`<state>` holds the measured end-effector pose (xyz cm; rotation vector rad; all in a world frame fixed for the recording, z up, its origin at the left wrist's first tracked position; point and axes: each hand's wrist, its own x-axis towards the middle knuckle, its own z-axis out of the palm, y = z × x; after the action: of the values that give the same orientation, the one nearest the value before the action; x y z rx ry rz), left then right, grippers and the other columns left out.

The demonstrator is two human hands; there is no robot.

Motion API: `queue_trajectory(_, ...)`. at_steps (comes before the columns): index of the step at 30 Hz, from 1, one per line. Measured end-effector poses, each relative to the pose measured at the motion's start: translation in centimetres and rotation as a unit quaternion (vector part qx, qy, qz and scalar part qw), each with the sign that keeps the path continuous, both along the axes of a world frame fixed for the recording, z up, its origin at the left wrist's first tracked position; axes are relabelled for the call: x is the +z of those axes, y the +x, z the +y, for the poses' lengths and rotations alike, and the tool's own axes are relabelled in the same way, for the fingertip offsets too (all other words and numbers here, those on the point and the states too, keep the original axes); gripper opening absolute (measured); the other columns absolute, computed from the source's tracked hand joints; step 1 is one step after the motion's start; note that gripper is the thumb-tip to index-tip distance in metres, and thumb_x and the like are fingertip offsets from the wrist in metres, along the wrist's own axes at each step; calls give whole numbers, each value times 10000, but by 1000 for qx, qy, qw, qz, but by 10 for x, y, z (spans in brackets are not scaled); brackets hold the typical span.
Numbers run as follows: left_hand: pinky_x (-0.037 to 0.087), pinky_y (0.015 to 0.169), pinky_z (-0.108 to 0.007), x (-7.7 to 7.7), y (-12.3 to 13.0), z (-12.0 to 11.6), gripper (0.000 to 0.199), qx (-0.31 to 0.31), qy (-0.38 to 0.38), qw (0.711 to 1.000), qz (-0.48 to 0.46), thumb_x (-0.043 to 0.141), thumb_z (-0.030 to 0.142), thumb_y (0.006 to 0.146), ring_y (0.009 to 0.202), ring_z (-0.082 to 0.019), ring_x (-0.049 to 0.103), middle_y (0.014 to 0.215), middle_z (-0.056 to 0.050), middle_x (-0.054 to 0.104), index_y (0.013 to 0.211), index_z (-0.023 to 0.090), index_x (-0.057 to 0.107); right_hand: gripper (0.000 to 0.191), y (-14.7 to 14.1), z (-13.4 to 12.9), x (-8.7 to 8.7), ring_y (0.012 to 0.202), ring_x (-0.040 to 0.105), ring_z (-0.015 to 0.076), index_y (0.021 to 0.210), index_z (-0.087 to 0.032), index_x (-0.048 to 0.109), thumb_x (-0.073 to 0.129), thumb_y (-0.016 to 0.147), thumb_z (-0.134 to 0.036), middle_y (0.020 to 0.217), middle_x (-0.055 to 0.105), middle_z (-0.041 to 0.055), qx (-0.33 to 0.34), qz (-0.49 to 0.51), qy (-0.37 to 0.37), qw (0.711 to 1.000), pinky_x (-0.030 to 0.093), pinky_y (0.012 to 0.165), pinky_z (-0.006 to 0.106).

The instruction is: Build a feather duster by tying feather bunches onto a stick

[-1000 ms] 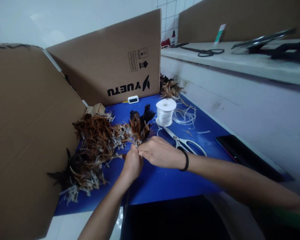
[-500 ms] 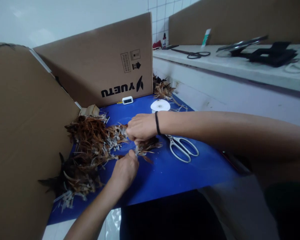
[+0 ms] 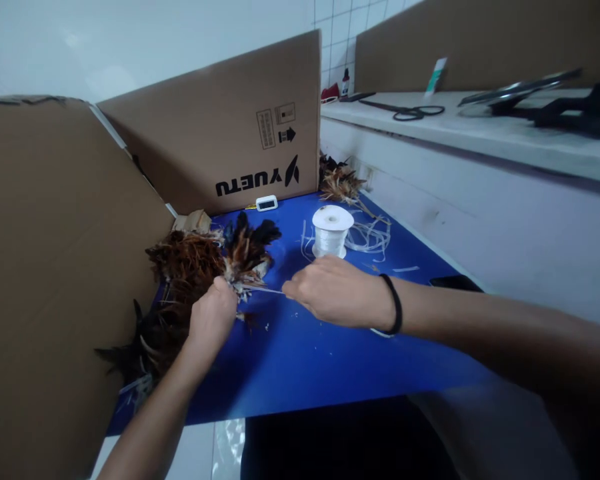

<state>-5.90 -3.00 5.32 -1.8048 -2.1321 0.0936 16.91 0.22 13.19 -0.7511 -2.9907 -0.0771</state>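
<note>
My left hand (image 3: 213, 311) is closed on the base of a feather bunch (image 3: 249, 251), its dark and brown tips standing up above the fist. A thin white string (image 3: 263, 289) runs taut from the bunch to my right hand (image 3: 330, 290), whose fingers are pinched on it. Just behind my right hand stands a white spool (image 3: 331, 233) wound with clear string. Brown and black feathers (image 3: 185, 263) lie in a pile to the left of my left hand and partly behind it. My right forearm hides most of the silver scissors.
Cardboard panels (image 3: 210, 127) stand at the left and back of the blue table (image 3: 290, 367). Loose string (image 3: 373, 237) and more feathers (image 3: 343, 183) lie at the back right. A white device (image 3: 267, 203) rests by the panel. Black scissors (image 3: 405, 110) lie on the shelf (image 3: 480, 133).
My hands have moved apart, the left one leftward with the feather bunch and the right one rightward with string stretched between. The bunch now points upward. More of the spool shows, and the view has shifted slightly.
</note>
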Motion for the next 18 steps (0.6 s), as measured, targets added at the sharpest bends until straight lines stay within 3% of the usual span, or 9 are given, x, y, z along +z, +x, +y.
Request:
queue_trajectory(4, 464, 539, -331, 5, -18, 6, 258, 43, 50, 997, -35, 268, 249, 894, 643, -287, 655, 681, -150, 642, 921, 87, 467, 201, 6, 6, -29, 501, 440, 98, 832, -137, 614, 426, 813, -68, 641, 604, 37, -5, 54, 20, 998, 212, 488, 281)
queue_trajectory(7, 464, 528, -330, 8, -21, 4, 260, 46, 41, 998, -17, 265, 239, 894, 633, -292, 656, 662, -150, 635, 906, 86, 475, 212, 8, 9, -35, 512, 420, 106, 836, -140, 595, 408, 805, -46, 628, 573, 29, 24, 69, 79, 994, 196, 487, 295)
queue_trajectory(13, 478, 520, -339, 16, -4, -6, 266, -17, -42, 996, 78, 225, 106, 867, 635, -292, 658, 705, -145, 615, 853, 110, 490, 277, 7, 18, -7, 561, 399, 118, 846, -154, 603, 339, 877, -74, 637, 544, 34, 64, 124, 212, 967, 167, 508, 302)
queue_trajectory(18, 480, 504, -350, 20, 9, -13, 308, -78, -107, 988, 84, 205, 88, 865, 612, -282, 644, 714, -126, 595, 873, 117, 512, 265, -7, 47, 8, 603, 433, 114, 881, -181, 644, 381, 895, -150, 683, 582, 21, 59, 193, 188, 961, 184, 528, 279)
